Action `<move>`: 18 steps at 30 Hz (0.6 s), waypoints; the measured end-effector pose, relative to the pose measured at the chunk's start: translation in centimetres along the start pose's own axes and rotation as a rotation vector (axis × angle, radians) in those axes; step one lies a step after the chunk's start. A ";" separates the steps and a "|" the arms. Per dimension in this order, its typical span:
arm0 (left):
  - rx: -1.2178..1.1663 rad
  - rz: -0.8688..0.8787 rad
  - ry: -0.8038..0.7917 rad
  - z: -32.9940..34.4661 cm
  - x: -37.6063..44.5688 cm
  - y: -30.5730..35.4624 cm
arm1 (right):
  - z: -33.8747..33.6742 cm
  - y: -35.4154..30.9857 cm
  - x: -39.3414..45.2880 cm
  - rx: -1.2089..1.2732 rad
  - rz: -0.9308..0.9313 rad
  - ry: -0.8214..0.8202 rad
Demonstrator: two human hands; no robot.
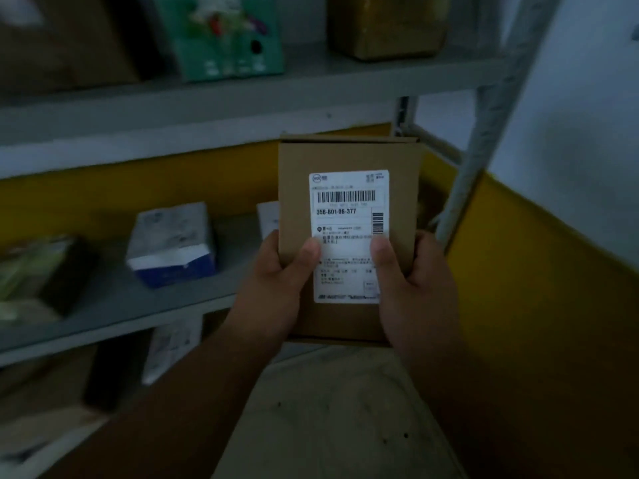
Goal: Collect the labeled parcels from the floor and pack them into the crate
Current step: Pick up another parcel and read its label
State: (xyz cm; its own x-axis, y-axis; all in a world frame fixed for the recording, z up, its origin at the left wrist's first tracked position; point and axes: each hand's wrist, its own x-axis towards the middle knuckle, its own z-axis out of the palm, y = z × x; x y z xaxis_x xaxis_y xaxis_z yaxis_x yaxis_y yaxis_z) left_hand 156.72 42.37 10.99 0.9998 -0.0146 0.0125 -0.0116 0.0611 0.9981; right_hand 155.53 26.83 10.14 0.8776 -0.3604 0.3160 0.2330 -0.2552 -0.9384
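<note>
A flat brown cardboard parcel (347,157) is held upright in the middle of the head view, its face toward me. A white shipping label (349,216) with a barcode and the number 356-B01-06-377 covers its front. My left hand (273,288) grips the parcel's lower left edge, thumb pressed on the label. My right hand (415,288) grips the lower right edge, thumb also on the label. No crate is in view.
A grey metal shelf rack (207,108) stands right behind the parcel, with a white-and-blue box (173,243), a green box (221,36) and brown boxes on it. A rack post (484,133) rises at right. The wall is yellow below, white above. The pale floor (345,409) lies beneath.
</note>
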 end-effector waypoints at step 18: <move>0.325 0.041 0.662 -35.9 -33.3 -4.3 | 26.0 -9.2 -35.9 0.149 -0.006 -0.618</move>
State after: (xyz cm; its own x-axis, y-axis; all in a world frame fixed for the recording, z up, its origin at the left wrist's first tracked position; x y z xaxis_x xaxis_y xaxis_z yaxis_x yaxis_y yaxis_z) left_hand 124.03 78.45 4.11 0.7975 0.5926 0.1131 0.0500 -0.2517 0.9665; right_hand 132.77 65.47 3.82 0.9454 0.2369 0.2238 0.2554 -0.1120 -0.9603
